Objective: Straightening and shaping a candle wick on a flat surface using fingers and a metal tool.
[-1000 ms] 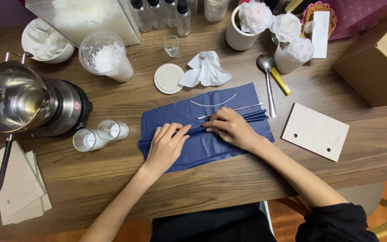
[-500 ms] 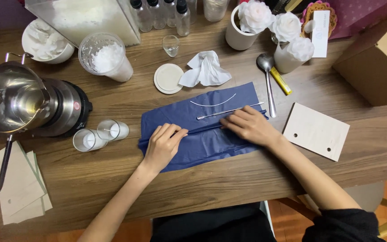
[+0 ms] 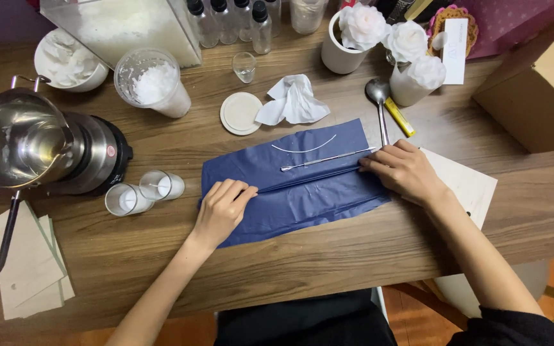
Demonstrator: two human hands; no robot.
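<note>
Blue tissue sheet (image 3: 302, 186) lies mid-worktop (image 3: 354, 256), creased lengthwise — fold-pressing step looks in hand. Left hand (image 3: 222, 208) flat on sheet's left end, fingers together, pinning fold, gripping nothing. Right hand (image 3: 405, 173) on sheet's right end, fingertips pinching crease edge. Metal pick (image 3: 325, 160) and white wick (image 3: 304, 147) rest on sheet's upper half. Two small candles (image 3: 143, 192) just left of sheet. Next move likely calls for even pressure along crease — pick kept from rolling off.
</note>
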